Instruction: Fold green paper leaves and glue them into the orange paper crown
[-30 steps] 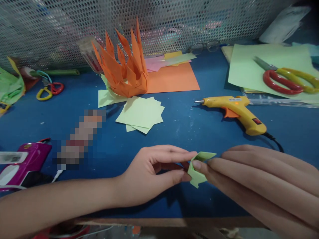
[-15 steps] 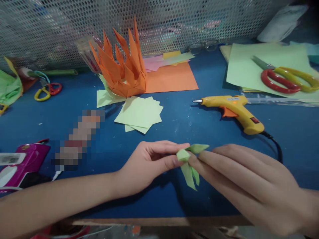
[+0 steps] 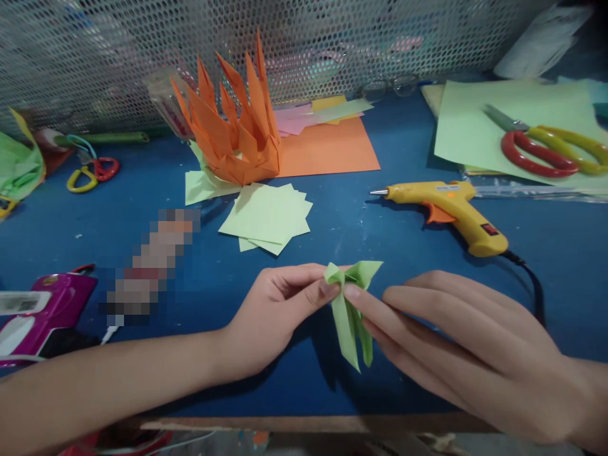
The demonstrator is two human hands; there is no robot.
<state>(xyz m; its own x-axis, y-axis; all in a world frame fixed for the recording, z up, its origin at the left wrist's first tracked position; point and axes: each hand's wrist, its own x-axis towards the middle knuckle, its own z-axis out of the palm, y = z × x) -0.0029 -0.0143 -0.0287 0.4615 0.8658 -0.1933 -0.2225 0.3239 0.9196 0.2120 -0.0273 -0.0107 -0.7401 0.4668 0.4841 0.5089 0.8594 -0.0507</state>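
Over the front of the blue table I hold a small light-green folded paper piece [image 3: 348, 329]. Two narrow strips of it hang down, and a pointed flap sticks out to the upper right. My left hand [image 3: 280, 304] pinches its upper left part between thumb and fingers. From the right, my right hand [image 3: 465, 342] grips the middle of the piece, thumb beside the left thumb; some of its fingertips are hidden behind the paper. Beyond my hands lies a fanned stack of light-green paper squares [image 3: 270, 215].
An orange folded-paper form with tall points [image 3: 242, 149] stands at the back on an orange sheet [image 3: 332, 149]. A yellow glue gun [image 3: 446, 202] lies at right, below large scissors [image 3: 541, 152] on green paper. Small scissors [image 3: 92, 177] and a purple device [image 3: 52, 310] are at left.
The green folded paper has turned and shifted slightly left; its upper flap now opens wider and its strips hang lower. My right thumb has moved in next to the left one.
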